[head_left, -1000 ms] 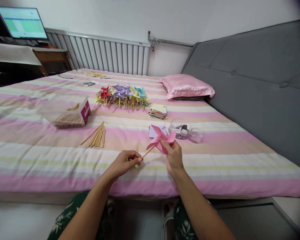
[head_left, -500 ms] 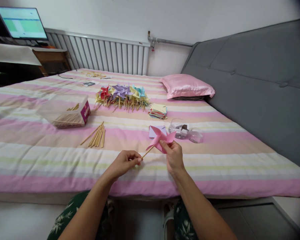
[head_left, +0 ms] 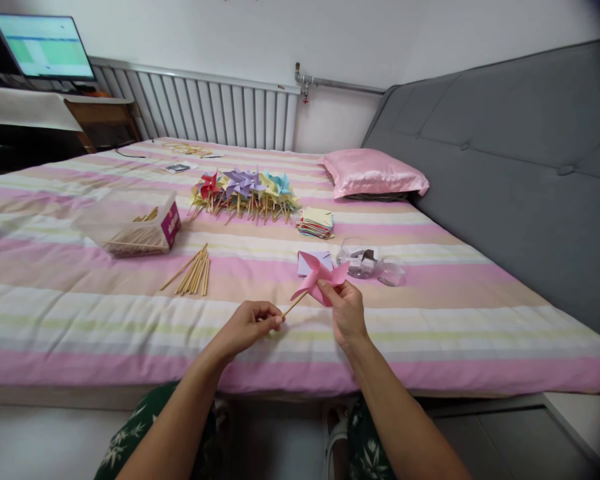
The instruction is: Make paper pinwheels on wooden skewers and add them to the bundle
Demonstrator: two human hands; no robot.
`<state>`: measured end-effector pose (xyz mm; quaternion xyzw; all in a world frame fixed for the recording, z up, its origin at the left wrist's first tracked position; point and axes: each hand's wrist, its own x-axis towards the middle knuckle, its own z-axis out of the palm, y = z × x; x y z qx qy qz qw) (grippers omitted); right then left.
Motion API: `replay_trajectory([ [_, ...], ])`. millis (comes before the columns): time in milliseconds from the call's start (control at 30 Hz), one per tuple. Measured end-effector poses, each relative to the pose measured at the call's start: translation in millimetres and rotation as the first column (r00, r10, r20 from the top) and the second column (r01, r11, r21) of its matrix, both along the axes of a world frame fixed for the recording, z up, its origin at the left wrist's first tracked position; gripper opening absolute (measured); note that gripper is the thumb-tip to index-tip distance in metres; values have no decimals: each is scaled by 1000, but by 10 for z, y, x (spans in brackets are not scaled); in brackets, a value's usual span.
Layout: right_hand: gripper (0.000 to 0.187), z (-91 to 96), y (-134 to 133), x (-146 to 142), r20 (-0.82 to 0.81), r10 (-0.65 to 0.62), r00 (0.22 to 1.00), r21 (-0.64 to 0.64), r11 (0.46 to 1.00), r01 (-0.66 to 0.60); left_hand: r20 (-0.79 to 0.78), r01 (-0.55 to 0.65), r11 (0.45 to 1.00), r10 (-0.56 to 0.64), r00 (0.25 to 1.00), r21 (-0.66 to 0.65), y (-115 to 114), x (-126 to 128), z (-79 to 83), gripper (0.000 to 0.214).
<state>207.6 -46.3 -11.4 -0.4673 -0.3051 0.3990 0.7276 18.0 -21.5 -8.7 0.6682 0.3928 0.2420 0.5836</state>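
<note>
A pink paper pinwheel (head_left: 316, 275) is held between my two hands above the near part of the bed. My left hand (head_left: 254, 324) pinches the lower end of its thin wooden stick (head_left: 295, 304). With thumb and fingers, my right hand (head_left: 347, 308) grips the paper head near its centre, covering part of it. Just behind the pinwheel lies a stack of lilac paper squares (head_left: 307, 261), partly hidden by the blades. To the left of my left hand, several loose wooden sticks (head_left: 195, 272) rest on the striped bedspread.
A clear plastic box (head_left: 130, 230) with more sticks stands at left. Many finished pinwheels (head_left: 245, 190) lie farther back, beside a stack of coloured paper squares (head_left: 316, 222). A clear tub (head_left: 359, 259) of small parts and its lid (head_left: 391, 271) sit right. A pink pillow (head_left: 375, 172) lies by the grey headboard (head_left: 500, 153).
Almost nothing differs. The pinwheel and my right hand have shifted very slightly to the left; both hands keep their hold.
</note>
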Motion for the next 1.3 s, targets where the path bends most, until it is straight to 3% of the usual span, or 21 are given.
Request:
replay_trajectory([
  [167,25,20,-3,50,-1,99,995,77,992,-99,-2,-29,1000,29,1000,-8,13,-28,16,27],
  [433,24,45,37,181,-142,-108,984,50,992,116,-35,-9,1000,9,999,-9,12,-35,37,26],
  [800,17,30,48,194,-149,-154,977,25,987,159,-26,-10,1000,10,1000,-22,14,-41,38,27],
  [1300,14,-23,37,116,-75,-19,997,-17,1000,18,52,-64,996,67,996,-58,5,-35,94,27],
])
